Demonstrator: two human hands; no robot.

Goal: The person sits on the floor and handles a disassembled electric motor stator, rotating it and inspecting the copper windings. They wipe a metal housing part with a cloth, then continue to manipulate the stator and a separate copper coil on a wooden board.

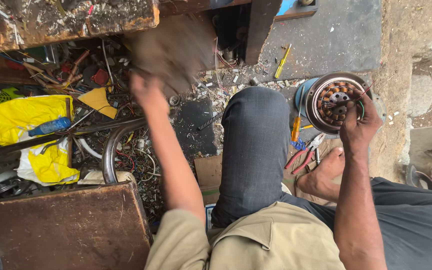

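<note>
My right hand (pixel 358 125) is closed on the rim of the round motor stator (pixel 337 101), fingers curled over its near edge by the green wire, w/ the copper windings showing in the middle; the stator sits on the ground just right of my bent knee (pixel 256 130). My left hand (pixel 148 90) is stretched out fwd toward the scrap pile under the rusty worktop (pixel 66 22), and it's touching a blurred brown thing (pixel 176 50) (too smeared to tell what it is, or whether my fingers are gripping it or just against it). Red-handled pliers (pixel 301 159) lie on the ground betw. my knee and my bare foot (pixel 323 175), near the stator, w/ an orange-handled screwdriver (pixel 296 129) just above them. A yellow screwdriver (pixel 282 61) lies farther off on the grey floor. Left of my arm there's a yellow plastic bag (pixel 26 117) w/ a blue bottle (pixel 50 126) on it, a curved metal tube (pixel 110 150), and a brown wooden board (pixel 61 230) nearest me
</note>
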